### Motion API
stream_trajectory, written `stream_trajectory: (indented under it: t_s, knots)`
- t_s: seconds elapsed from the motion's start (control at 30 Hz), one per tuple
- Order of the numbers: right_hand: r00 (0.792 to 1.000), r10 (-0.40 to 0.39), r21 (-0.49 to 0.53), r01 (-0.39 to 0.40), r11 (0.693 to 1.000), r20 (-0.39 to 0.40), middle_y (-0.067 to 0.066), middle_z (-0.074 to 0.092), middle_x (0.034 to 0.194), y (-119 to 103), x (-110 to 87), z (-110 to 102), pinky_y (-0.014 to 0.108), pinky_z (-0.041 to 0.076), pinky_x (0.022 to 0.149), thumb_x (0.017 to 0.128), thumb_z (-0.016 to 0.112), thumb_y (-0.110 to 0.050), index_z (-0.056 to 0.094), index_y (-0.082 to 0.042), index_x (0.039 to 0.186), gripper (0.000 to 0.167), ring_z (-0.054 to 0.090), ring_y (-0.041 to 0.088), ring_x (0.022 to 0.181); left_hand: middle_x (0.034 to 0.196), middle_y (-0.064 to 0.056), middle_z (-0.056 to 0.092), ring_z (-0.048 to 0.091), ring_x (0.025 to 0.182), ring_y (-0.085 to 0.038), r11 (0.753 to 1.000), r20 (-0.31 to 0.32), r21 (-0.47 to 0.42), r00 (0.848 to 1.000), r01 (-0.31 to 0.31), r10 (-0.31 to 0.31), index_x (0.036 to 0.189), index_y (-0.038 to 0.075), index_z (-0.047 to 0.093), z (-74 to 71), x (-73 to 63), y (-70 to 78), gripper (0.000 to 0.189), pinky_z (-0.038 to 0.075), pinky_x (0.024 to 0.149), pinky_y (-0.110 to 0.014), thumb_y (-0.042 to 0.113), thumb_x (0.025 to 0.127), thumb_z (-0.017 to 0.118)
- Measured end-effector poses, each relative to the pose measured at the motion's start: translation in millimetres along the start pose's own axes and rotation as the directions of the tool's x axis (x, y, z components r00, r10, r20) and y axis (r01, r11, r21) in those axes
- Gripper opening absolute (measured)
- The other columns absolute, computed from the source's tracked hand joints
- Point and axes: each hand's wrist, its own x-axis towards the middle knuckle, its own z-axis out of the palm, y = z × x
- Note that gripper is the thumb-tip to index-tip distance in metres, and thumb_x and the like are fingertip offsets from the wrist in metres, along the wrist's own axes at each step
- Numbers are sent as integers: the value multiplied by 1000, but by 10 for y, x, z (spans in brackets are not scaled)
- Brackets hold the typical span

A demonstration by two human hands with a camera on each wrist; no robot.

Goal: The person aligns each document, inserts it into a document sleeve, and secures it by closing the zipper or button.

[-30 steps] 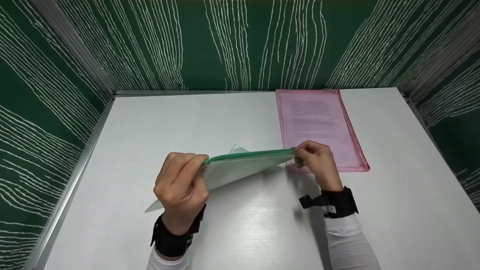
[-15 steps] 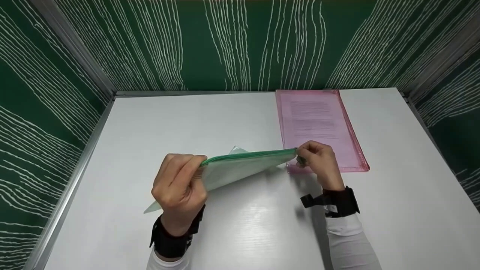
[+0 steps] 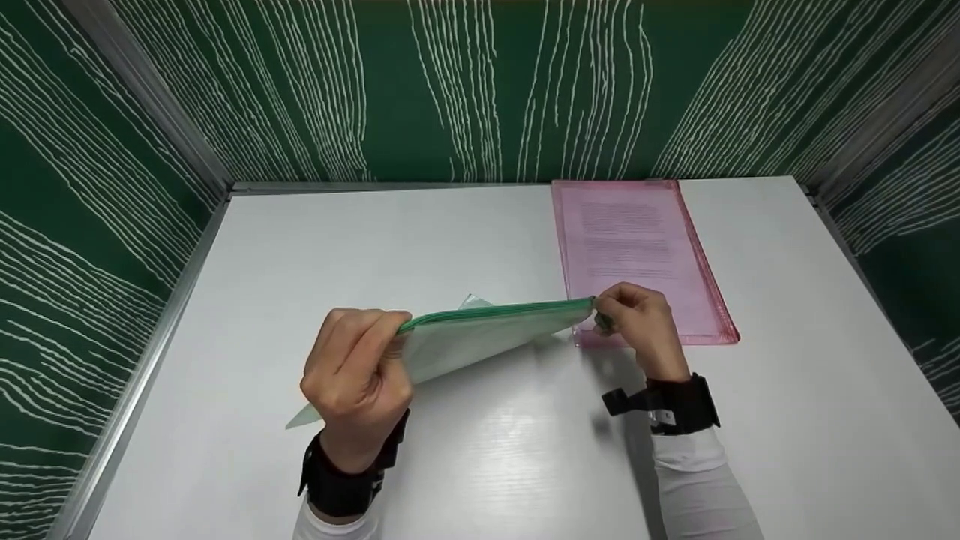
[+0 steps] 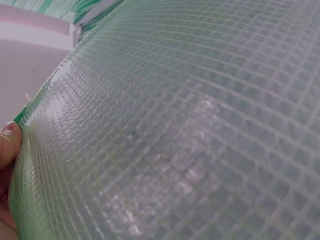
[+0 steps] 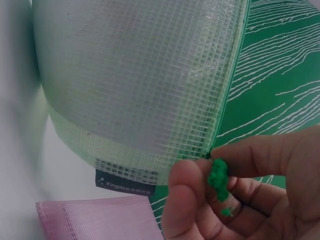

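A pale green mesh zipper pouch (image 3: 480,349) hangs between my two hands above the white table, its darker green zipper edge (image 3: 502,309) uppermost. My left hand (image 3: 356,375) grips the left end of that edge. At the other end, my right hand (image 3: 637,326) pinches the zipper corner between thumb and forefinger. A bright green knotted cord (image 5: 218,180) shows among its fingers in the right wrist view, where a dark label (image 5: 126,179) sits on the pouch's side edge. The mesh fills most of the left wrist view, with part of the left thumb (image 4: 7,142) at its border.
A pink mesh pouch (image 3: 622,255) with a printed sheet inside lies flat at the back right, partly behind the right hand. The white table (image 3: 337,240) meets green walls (image 3: 450,90) with white wavy lines at the back and sides.
My left hand has drifted slightly left with its end of the zipper edge. The right hand has shifted barely to the right, still pinching the corner.
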Motion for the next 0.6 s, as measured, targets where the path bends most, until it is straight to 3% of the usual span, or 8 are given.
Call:
stream_trajectory:
  t_s: [0.17, 0.6]
  knots:
    - [1000, 6, -8, -6, 1000, -3, 3, 62, 76, 14, 11, -10, 26, 56, 66, 98, 64, -6, 66, 7, 92, 14, 61, 12, 68, 69, -11, 63, 49, 57, -24, 1000, 3, 3, 1000, 1, -1, 79, -3, 74, -10, -1, 2, 18, 42, 54, -33, -16, 82, 61]
    - [1000, 23, -9, -23, 1000, -4, 2, 62, 75, 42, 28, -40, 25, 54, 65, 99, 65, -9, 66, 6, 92, 16, 60, 13, 69, 69, -11, 63, 49, 58, -24, 1000, 15, 11, 1000, 8, -8, 78, -2, 74, -30, -1, 6, 23, 42, 55, -33, -19, 79, 59]
